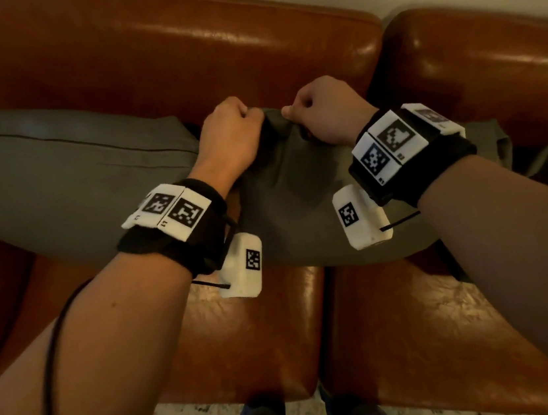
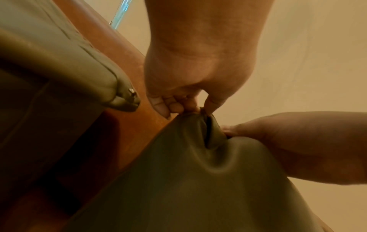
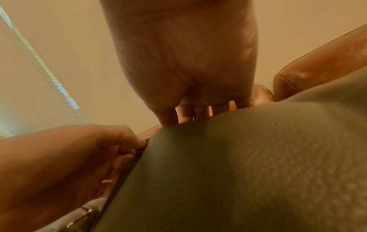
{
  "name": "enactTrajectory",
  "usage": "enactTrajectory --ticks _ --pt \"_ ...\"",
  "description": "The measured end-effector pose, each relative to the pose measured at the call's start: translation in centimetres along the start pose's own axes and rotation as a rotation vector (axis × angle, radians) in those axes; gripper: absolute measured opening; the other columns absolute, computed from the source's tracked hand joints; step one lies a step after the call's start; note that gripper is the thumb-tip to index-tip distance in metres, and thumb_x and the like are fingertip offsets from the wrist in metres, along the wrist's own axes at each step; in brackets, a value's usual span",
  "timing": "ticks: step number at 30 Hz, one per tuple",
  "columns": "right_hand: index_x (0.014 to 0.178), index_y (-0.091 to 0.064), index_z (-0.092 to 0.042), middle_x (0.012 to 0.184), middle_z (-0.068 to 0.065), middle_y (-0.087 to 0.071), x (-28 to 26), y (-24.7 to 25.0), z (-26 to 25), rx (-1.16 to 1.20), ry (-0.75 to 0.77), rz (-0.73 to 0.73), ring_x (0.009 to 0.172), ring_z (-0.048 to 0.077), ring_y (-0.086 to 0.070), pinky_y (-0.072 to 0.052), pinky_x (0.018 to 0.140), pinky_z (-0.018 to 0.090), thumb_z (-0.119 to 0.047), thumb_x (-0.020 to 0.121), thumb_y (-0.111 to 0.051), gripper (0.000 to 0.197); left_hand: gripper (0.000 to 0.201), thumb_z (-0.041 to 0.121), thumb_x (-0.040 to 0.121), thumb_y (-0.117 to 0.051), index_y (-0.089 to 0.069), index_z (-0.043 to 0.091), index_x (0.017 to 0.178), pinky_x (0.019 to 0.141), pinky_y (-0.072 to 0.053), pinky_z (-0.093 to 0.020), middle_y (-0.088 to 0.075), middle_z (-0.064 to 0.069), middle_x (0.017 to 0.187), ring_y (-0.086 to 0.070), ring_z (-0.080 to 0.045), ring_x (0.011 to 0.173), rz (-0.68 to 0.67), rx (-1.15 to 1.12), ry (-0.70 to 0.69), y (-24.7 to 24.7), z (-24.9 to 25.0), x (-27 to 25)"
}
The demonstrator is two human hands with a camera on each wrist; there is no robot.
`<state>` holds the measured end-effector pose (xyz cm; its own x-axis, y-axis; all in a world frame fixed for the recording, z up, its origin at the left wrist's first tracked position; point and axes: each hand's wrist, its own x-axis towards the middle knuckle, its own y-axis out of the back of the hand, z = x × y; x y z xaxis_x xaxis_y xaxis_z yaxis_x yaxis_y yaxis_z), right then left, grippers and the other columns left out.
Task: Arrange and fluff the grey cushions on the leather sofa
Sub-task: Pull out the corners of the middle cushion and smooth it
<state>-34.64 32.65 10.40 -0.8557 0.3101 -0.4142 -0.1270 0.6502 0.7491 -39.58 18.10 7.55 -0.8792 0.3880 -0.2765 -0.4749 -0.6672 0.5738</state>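
Item: soft grey fabric cushion (image 1: 299,200) at brown leather sofa (image 1: 213,59) back edge; left hand (image 1: 230,133) and right hand (image 1: 323,111), both fisted, are pinching its top edge. Fluffing step; next, probably a lift and shake.

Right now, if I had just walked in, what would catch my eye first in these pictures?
Two fists at the centre: the left hand and right hand each pinch the bunched top edge of a grey cushion lying on the brown leather sofa. Black wrist bands bearing white blocks with black square patterns stand out on both forearms. A second grey cushion lies to the left, against the sofa back.
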Motion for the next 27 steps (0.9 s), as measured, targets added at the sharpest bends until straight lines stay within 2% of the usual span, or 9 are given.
enactTrajectory --ticks 5,8,10,11,13,16,19,22,27 --pt "0.088 -0.064 -0.016 0.086 0.0 -0.061 -0.1 -0.2 -0.3 -0.066 0.006 0.018 0.087 0.017 -0.059 -0.038 0.072 0.028 -0.035 0.098 -0.053 0.024 0.025 0.029 0.1 -0.044 -0.057 0.009 0.095 0.065 -0.041 -0.034 -0.052 0.004 0.077 -0.051 -0.015 0.072 0.024 0.0 -0.021 0.1 0.2 -0.4" --pt "0.107 -0.061 -0.018 0.107 0.002 -0.061 -0.2 -0.1 -1.1 -0.086 0.104 0.043 0.102 0.018 -0.058 -0.039 0.079 0.026 -0.022 0.096 -0.054 0.014 0.027 0.027 0.1 -0.039 -0.052 0.012 0.082 0.07 -0.043 -0.044 -0.052 -0.001 0.077 -0.053 -0.026 0.075 -0.033 0.069 -0.065 0.6 0.3 -0.4" --pt "0.128 -0.054 -0.02 0.129 0.001 -0.056 -0.3 0.1 -2.0 -0.047 0.27 -0.008 0.117 0.014 -0.052 -0.036 0.09 0.02 -0.011 0.092 -0.052 0.037 0.032 0.024 0.102 -0.036 -0.051 0.009 0.078 0.075 -0.043 -0.047 -0.055 -0.011 0.083 -0.055 -0.036 0.083 -0.095 0.156 -0.133 1.2 0.8 -0.5" --pt "0.132 -0.053 -0.02 0.132 0.0 -0.055 -0.2 0.1 -2.5 -0.022 0.323 -0.056 0.119 0.011 -0.051 -0.035 0.094 0.018 -0.007 0.091 -0.05 0.043 0.034 0.023 0.102 -0.035 -0.056 0.004 0.085 0.077 -0.044 -0.047 -0.059 -0.016 0.09 -0.056 -0.036 0.087 -0.118 0.184 -0.148 1.5 0.9 -0.4" --pt "0.126 -0.06 -0.02 0.123 -0.002 -0.061 0.0 0.0 -2.8 0.006 0.352 -0.104 0.11 0.007 -0.054 -0.037 0.09 0.016 -0.007 0.091 -0.048 0.04 0.036 0.027 0.102 -0.035 -0.061 0.004 0.095 0.07 -0.044 -0.04 -0.061 -0.012 0.091 -0.056 -0.029 0.081 -0.144 0.173 -0.118 2.0 1.0 -0.1" --pt "0.109 -0.068 -0.022 0.101 -0.007 -0.065 0.5 -0.5 -2.1 0.022 0.299 -0.065 0.092 0.003 -0.056 -0.037 0.072 0.01 -0.02 0.093 -0.055 0.021 0.033 0.033 0.102 -0.04 -0.056 0.012 0.081 0.055 -0.034 -0.032 -0.05 0.0 0.071 -0.046 -0.016 0.063 -0.148 0.092 -0.048 2.6 0.6 0.4" --pt "0.099 -0.069 -0.022 0.091 -0.01 -0.062 0.7 -1.1 -1.6 0.021 0.292 -0.012 0.085 0.003 -0.055 -0.036 0.068 0.012 -0.026 0.094 -0.057 0.013 0.037 0.041 0.102 -0.042 -0.054 0.014 0.079 0.056 -0.032 -0.032 -0.046 0.002 0.067 -0.043 -0.014 0.059 -0.147 0.038 -0.005 2.7 0.3 0.3" --pt "0.096 -0.069 -0.02 0.088 -0.01 -0.061 0.8 -1.4 -1.2 0.033 0.286 0.063 0.077 -0.001 -0.054 -0.034 0.062 0.007 -0.025 0.095 -0.055 0.014 0.035 0.045 0.099 -0.047 -0.054 0.014 0.084 0.056 -0.035 -0.03 -0.047 0.003 0.067 -0.044 -0.012 0.058 -0.133 0.008 -0.032 2.6 -0.1 -0.3" --pt "0.098 -0.07 -0.02 0.091 -0.009 -0.063 0.4 -1.7 -1.0 0.102 0.28 0.082 0.087 0.004 -0.056 -0.039 0.07 0.014 -0.026 0.097 -0.054 0.017 0.025 0.04 0.098 -0.053 -0.057 0.02 0.083 0.06 -0.039 -0.026 -0.056 0.005 0.076 -0.053 -0.009 0.068 -0.14 0.055 -0.061 3.7 0.4 -0.1"
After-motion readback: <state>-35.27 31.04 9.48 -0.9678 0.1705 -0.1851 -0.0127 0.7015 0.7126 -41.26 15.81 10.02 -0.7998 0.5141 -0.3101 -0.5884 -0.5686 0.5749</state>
